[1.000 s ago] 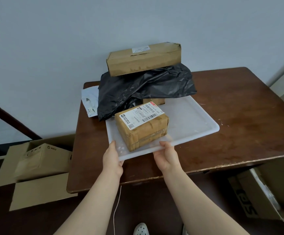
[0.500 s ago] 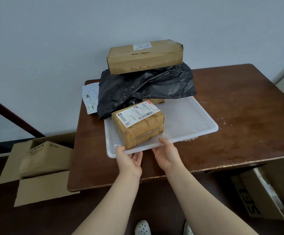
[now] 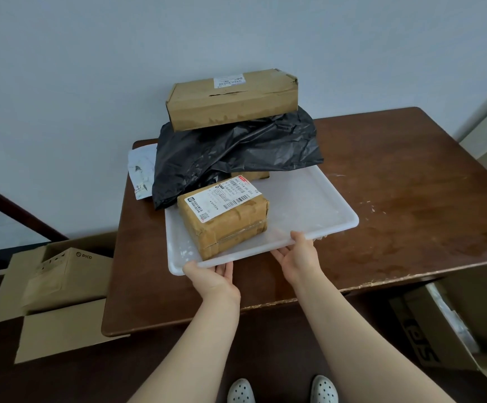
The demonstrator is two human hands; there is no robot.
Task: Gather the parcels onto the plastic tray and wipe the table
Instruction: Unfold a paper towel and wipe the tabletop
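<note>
I have the plastic tray (image 3: pixel 309 205) by its near rim. My left hand (image 3: pixel 210 276) grips it close to the near left corner, thumb on top and fingers curled beneath. My right hand (image 3: pixel 297 257) pinches the same rim further along, thumb over the edge and fingers under. Just beyond my fingertips, between the two hands, a taped brown parcel (image 3: pixel 224 225) sits in the tray with its printed label facing up. Further out from my fingers, a crumpled black bag (image 3: pixel 236 152) spreads over the tray's far edge, and a long cardboard box (image 3: pixel 233 100) rests on top of it. A smaller brown parcel (image 3: pixel 252 175) peeks from under the bag (only a corner shows). Out past my left hand, a white mailer (image 3: pixel 141 170) lies on the table (image 3: pixel 396 184), partly tucked under the bag. The tray sits over the table's left half; I cannot tell whether its near edge touches the wood. Open cartons (image 3: pixel 59 274) stand on the floor to the left, another box (image 3: pixel 440 330) to the right, and my shoes (image 3: pixel 240 391) show below my wrists.
</note>
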